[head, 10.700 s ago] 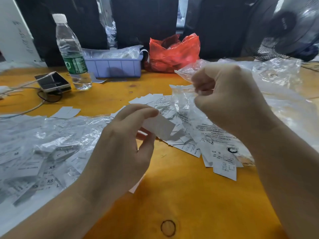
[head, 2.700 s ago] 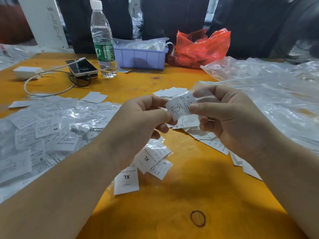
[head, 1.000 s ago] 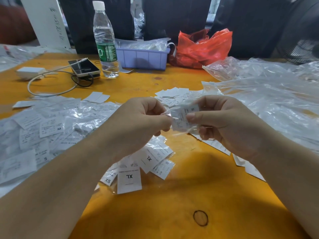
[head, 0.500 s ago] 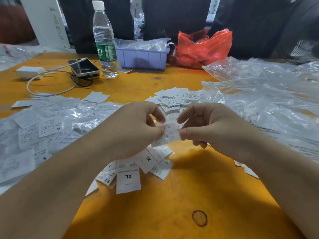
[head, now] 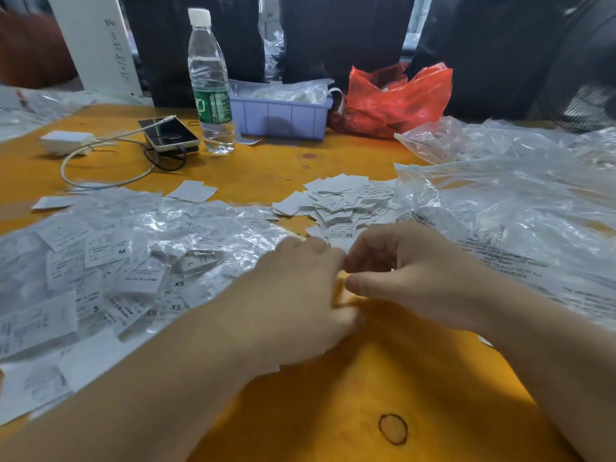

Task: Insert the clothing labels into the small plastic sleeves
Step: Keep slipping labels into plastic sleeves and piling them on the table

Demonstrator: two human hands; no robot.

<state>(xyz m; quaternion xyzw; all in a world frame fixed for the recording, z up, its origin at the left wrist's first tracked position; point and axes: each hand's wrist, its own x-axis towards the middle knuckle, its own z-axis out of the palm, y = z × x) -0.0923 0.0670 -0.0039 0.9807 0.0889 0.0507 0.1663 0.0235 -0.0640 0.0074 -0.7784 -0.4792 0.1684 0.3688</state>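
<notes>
While the left hand [head: 300, 295] and right hand [head: 400, 275] huddle low with curled fingers, I cannot tell what they grasp; loose labels [head: 340, 208] lie beyond, filled sleeves [head: 140, 261] left. Fumbling blurred, a label could slip unsleeved.

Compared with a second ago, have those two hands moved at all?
Yes. Both the left hand and right hand have dropped toward the table, nearer the round dark knot.

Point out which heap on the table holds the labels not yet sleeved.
The loose label pile behind the hands: bare paper, no shine. The left heap glints with plastic.
</notes>
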